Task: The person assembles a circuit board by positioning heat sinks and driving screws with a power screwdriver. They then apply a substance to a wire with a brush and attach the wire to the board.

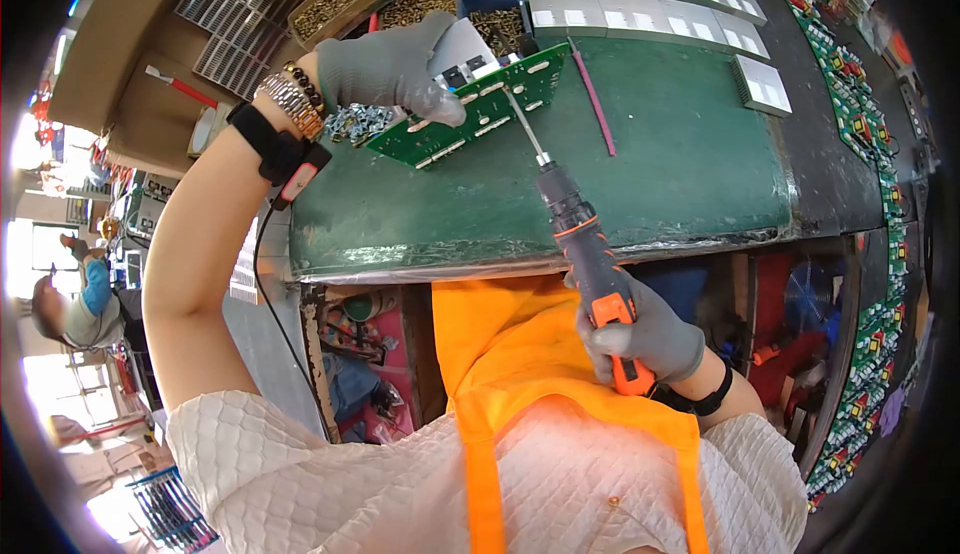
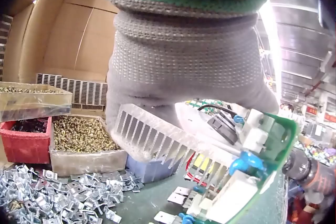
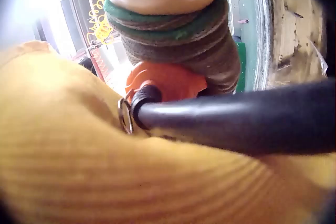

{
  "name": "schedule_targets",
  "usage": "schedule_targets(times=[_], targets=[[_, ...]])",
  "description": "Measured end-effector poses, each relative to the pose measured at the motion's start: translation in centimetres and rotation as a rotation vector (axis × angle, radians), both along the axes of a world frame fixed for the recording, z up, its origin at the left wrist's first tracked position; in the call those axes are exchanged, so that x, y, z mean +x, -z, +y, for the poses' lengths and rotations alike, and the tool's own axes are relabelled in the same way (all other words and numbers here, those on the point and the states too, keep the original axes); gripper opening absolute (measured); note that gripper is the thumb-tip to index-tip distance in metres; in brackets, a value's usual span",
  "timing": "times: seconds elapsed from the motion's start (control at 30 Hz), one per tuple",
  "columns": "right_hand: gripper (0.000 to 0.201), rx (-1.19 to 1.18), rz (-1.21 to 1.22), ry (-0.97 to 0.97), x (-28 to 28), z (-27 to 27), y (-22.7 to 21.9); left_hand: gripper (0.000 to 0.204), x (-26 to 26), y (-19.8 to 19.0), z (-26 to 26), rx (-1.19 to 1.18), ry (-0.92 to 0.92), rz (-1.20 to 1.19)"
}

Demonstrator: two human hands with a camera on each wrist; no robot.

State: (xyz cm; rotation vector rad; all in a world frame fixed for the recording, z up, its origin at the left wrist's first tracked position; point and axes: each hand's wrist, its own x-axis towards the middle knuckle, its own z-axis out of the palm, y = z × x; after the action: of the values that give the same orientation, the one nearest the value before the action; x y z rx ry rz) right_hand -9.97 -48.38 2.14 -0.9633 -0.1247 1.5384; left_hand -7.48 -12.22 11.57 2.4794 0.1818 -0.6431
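Observation:
My gloved left hand [image 1: 385,69] grips a green circuit board [image 1: 540,82] by its upper left part, holding it tilted above the table mat. In the left wrist view the fingers wrap a finned metal heat sink [image 2: 152,134] on the board's component side, beside blue round parts [image 2: 247,165] and white blocks. My gloved right hand [image 1: 660,339] holds an orange and black electric screwdriver [image 1: 580,234]. Its long bit [image 1: 526,129] points up at the board's solder side, the tip right at the surface. In the right wrist view a thick black cord [image 3: 236,119] leaves the driver's orange end [image 3: 165,79].
Boxes of brass screws [image 2: 84,134] and a pile of metal clips [image 2: 63,198] lie left of the board. A pink stick [image 1: 595,99] rests on the green mat [image 1: 680,174]. Silver metal cases [image 1: 640,16] line the back; more circuit boards [image 1: 850,104] run along the right.

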Motion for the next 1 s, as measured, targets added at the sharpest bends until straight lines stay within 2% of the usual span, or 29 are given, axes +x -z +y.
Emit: schedule_targets(times=[0.1,0.17,0.23,0.27,0.3,0.37,0.4,0.43,0.47,0.5,0.57,0.6,0.63,0.7,0.73,0.77,0.83,0.9,0.93,0.97,1.0], targets=[[0.067,0.045,0.097,0.031,-0.1,0.0,0.3,0.083,0.1,0.7,0.9,-0.010,-0.009,0.013],[0.070,0.047,0.119,0.037,-0.4,-0.2,0.5,0.083,0.0,0.4,0.5,0.025,0.087,-0.138],[0.078,0.020,-0.096,0.049,-1.0,-1.1,0.7,0.083,-0.2,-0.1,0.5,0.074,0.055,-0.085],[0.092,0.029,-0.342,0.006,-1.0,-1.4,1.8,0.082,-0.2,-0.2,0.6,-0.050,0.029,-0.086],[0.092,0.029,-0.348,0.008,-0.6,-1.4,2.0,0.080,-0.3,0.1,0.6,-0.179,0.009,-0.081],[0.101,0.085,-0.541,0.164,0.7,-0.7,1.8,0.078,-0.2,0.4,0.2,-0.226,0.022,-0.121],[0.101,0.086,-0.552,0.181,1.9,0.4,1.6,0.082,-0.1,-0.2,-0.2,-0.213,0.036,-0.055],[0.099,0.042,-0.662,0.246,3.4,2.2,1.2,0.085,-0.3,-0.8,-0.7,-0.196,0.046,0.007],[0.097,0.000,-0.773,0.309,4.8,4.0,0.6,0.088,-0.8,-1.0,-1.2,-0.163,0.019,-0.037],[0.097,0.015,-0.785,0.319,5.9,5.6,-0.7,0.096,-1.1,-2.0,-2.1,-0.159,0.006,-0.033],[0.093,0.130,-0.661,0.284,7.5,8.2,-3.8,0.106,-1.6,-4.2,-3.4,-0.197,-0.015,0.089],[0.082,0.169,-0.664,0.316,8.0,9.3,-3.4,0.101,-1.9,-2.8,-2.4,0.039,0.083,-0.112],[0.082,0.183,-0.673,0.318,8.3,9.9,-3.3,0.101,-1.6,-1.9,-0.8,0.052,0.083,-0.122],[0.070,0.176,-0.657,0.323,8.5,10.7,-3.3,0.083,-0.5,0.2,3.6,-0.303,-0.164,-0.327],[0.070,0.182,-0.660,0.318,8.4,10.9,-3.6,0.062,0.7,2.2,6.3,-0.080,-0.212,-0.525],[0.065,0.159,-0.667,0.342,8.1,11.1,-3.9,0.062,1.8,3.6,8.5,-0.075,-0.219,-0.530],[0.060,0.146,-0.684,0.360,7.9,11.6,-4.2,0.051,3.5,5.7,11.9,0.302,-0.207,-0.373],[0.057,0.130,-0.646,0.395,8.1,11.8,-4.2,0.045,5.4,7.6,11.9,0.479,-0.105,-0.270],[0.056,0.118,-0.648,0.388,8.1,11.9,-4.6,0.045,5.6,9.5,11.7,0.515,-0.061,-0.369],[0.056,0.122,-0.656,0.389,8.1,12.1,-4.7,0.046,6.3,9.3,10.3,0.567,-0.036,-0.326],[0.057,0.112,-0.654,0.386,8.1,12.2,-4.9,0.043,7.5,11.0,11.3,0.505,-0.027,-0.386]])
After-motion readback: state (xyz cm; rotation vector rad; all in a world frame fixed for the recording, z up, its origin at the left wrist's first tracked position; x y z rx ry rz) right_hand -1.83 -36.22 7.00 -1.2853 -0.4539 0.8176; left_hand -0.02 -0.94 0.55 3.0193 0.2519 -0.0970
